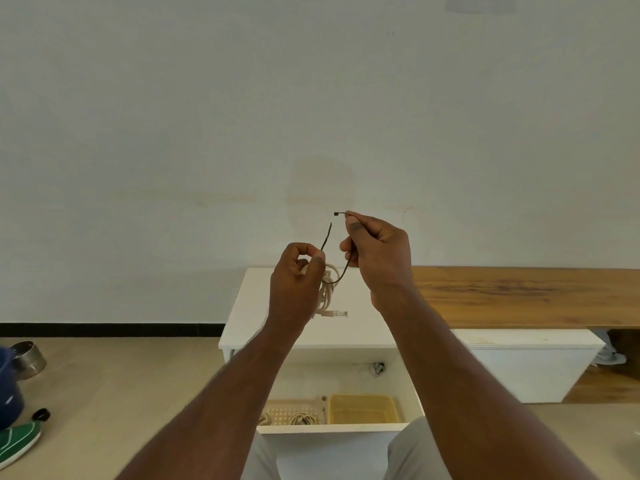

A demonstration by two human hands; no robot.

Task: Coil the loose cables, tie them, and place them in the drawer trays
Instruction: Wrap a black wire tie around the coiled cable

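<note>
A black zip tie (pixel 341 275) loops under a coiled cream network cable (pixel 327 289) that hangs in the air above a white cabinet top (pixel 360 306). My left hand (pixel 298 282) grips the coil and pinches the tie's pointed tail. My right hand (pixel 375 254) pinches the tie near its square head, which pokes out to the left of my fingertips. The tail tip and the head are a small gap apart. The cable's clear plug (pixel 334 313) dangles below my left hand. In the open drawer (pixel 332 427) sit a cream slotted tray (pixel 291 410) holding coiled cables and a yellow tray (pixel 363 408).
A wooden bench top (pixel 519 296) runs right along the wall, with a white box (pixel 526 362) under it. On the floor at left lie a steel bowl (pixel 29 358), a blue object (pixel 8 393) and a green shoe (pixel 19 445). My knees frame the drawer front.
</note>
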